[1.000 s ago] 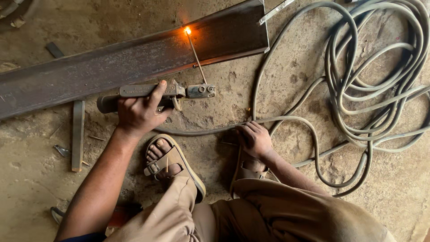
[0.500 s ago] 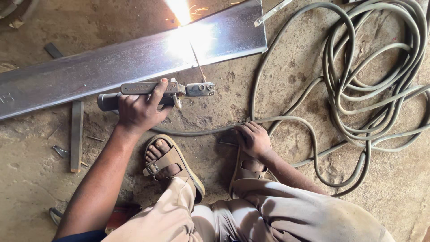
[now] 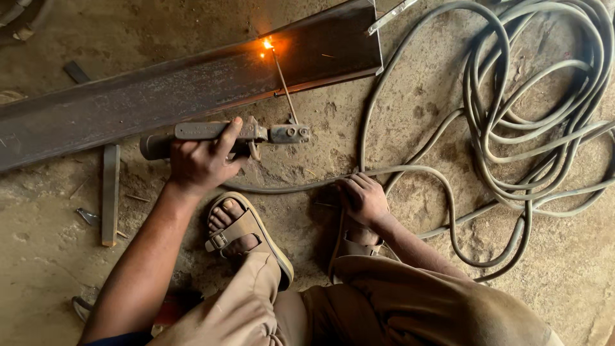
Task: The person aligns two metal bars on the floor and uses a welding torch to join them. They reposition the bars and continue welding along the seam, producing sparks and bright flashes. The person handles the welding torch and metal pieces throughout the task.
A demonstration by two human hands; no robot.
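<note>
Dim, sharp — orange arc glow

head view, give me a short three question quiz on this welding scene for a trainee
1. True or false: the left hand grips the electrode holder.
2. Where does the rod tip glow? A) on the steel beam B) on the coiled cable C) on the sandal
3. What does the right hand rest on?

Key
1. True
2. A
3. The ground, on the cable that runs past the feet.
</note>
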